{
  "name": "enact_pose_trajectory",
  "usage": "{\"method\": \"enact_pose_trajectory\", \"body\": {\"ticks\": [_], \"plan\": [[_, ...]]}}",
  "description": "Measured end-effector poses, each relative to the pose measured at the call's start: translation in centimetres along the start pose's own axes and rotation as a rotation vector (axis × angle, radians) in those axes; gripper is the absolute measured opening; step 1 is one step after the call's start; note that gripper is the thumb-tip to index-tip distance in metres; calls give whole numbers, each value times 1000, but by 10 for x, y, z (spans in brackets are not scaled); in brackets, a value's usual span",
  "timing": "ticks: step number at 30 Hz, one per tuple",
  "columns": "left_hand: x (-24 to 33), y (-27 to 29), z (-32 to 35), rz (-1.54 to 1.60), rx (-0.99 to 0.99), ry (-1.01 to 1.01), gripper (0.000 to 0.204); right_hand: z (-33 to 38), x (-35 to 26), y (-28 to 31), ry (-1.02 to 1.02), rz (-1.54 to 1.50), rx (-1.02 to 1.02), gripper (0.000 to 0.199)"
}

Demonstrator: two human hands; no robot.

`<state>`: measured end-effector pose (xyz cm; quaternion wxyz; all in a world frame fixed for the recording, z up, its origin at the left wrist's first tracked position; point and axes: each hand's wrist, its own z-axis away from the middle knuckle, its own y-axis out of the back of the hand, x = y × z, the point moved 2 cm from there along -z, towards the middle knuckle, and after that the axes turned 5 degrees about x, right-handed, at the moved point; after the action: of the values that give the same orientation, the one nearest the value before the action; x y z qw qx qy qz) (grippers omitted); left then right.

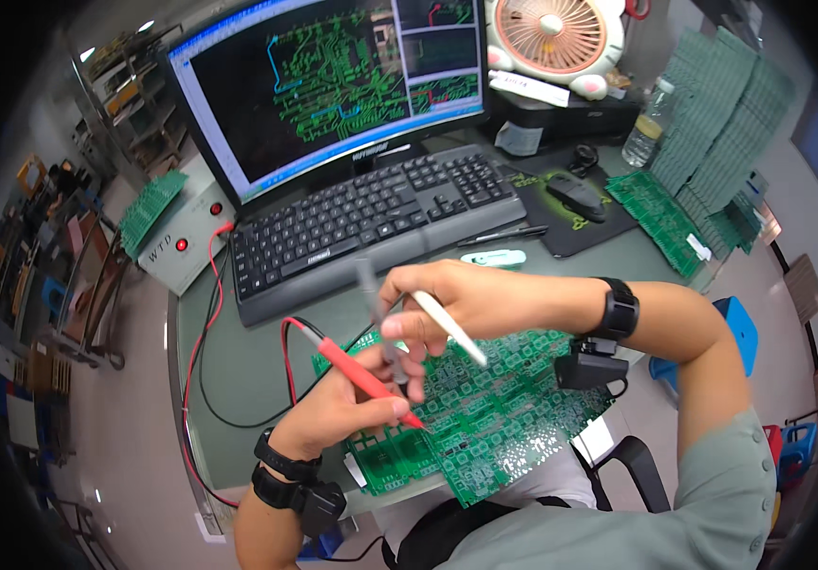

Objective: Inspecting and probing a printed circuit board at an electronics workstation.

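The left hand (pixel 333 410) is clamped round a red probe (pixel 359 372), its pointed end directed at a green circuit panel (pixel 499 418); whether the tip makes contact cannot be told. The panel lies at the near edge of the table (pixel 249 372) and juts beyond it. Beside its left side lies a second green board (pixel 388 463) bearing a blank-looking white tag (pixel 356 469). The right hand (pixel 451 296), above the panel, is closed on a white pen-like tool (pixel 452 331); a blurred grey rod (pixel 368 285) crosses near its fingers, and which hand holds it cannot be told.

Lettering: near the far left corner, a pale grey box (pixel 186 263) carries large dark capitals between its red terminals and a pile of green boards (pixel 152 211). Toward the far edge, a monitor (pixel 342 76) bears pale letters on its lower bezel and shows green traces on black; the black keyboard (pixel 361 211) before it has a small pale mark on its front rim. Beside the monitor, below a cat-shaped fan (pixel 551 38), a white strip (pixel 528 88) carries dark characters. Toward the right edge, a mouse (pixel 575 197) rests on a green-printed black pad (pixel 608 237), and a green board near the edge has a white label (pixel 698 248), its text too small to read
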<state>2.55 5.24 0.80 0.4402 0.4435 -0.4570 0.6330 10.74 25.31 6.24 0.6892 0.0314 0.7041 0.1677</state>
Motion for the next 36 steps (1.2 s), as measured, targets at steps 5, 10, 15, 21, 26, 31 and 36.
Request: {"method": "enact_pose_trajectory", "body": {"ticks": [5,10,15,21,26,31,36], "plan": [[2,18,-2,436,195,-394,17,17,11,62,10,696,225,20],[2,33,-3,608,124,-544,25,38,68,112,-180,1305,293,15],[1,35,0,522,182,-493,43,42,82,113,-167,1395,257,25],[2,19,-4,69,245,-452,57,46,15,72,-23,149,439,28],[0,-6,-1,-74,15,-360,56,29,0,-15,192,-134,421,26],[5,-12,6,45,-89,-316,55,22,7,-35,81,-291,355,26],[1,-8,7,46,-126,-230,53,28,8,-40,95,-253,254,25]]}}
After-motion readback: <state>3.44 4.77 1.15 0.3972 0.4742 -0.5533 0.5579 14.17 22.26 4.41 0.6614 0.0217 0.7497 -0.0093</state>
